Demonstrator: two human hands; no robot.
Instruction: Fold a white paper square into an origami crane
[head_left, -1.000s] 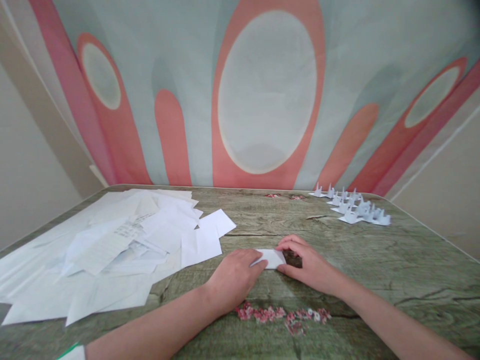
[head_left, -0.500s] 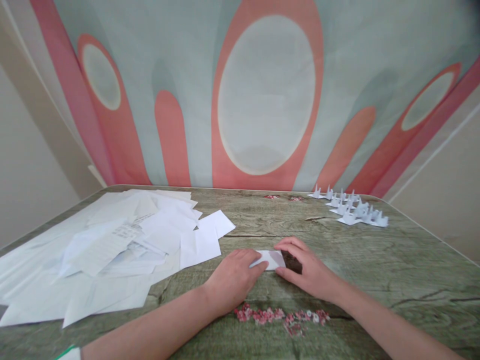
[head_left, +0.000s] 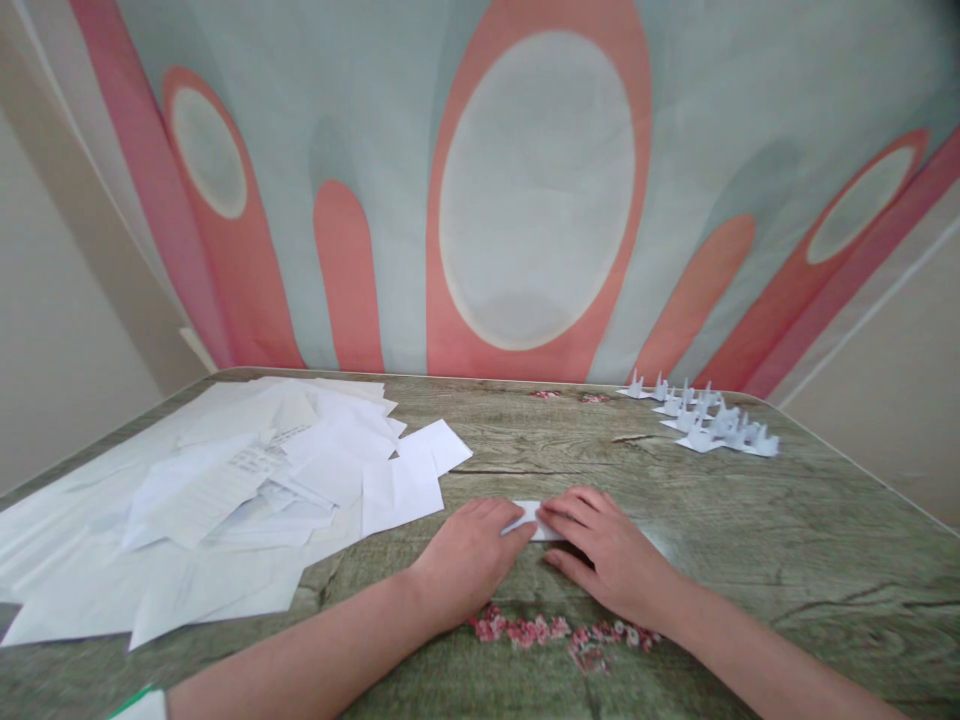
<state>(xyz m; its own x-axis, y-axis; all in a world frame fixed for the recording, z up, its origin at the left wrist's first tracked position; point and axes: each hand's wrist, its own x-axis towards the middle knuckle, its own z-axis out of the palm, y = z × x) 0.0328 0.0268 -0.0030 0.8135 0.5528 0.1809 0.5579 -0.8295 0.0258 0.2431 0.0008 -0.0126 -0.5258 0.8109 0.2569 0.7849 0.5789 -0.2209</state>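
A small folded white paper (head_left: 529, 518) lies on the table between my two hands. My left hand (head_left: 472, 552) is closed on its left end, the thumb and fingers resting over it. Over the right end reach the fingers of my right hand (head_left: 600, 548); they touch the paper's top and hide that part. The right thumb is stretched out apart from those fingers, just below the paper's near edge, so that hand is open.
A large heap of loose white papers (head_left: 225, 500) covers the table's left side. Several folded white paper cranes (head_left: 701, 435) stand at the far right. Pink blossom pictures (head_left: 525, 630) mark the wood-patterned table (head_left: 750, 560). Behind it hangs a patterned cloth (head_left: 397, 240).
My right hand has moved left, its fingers now over the paper's right end, which showed before. The left hand keeps its place on the paper.
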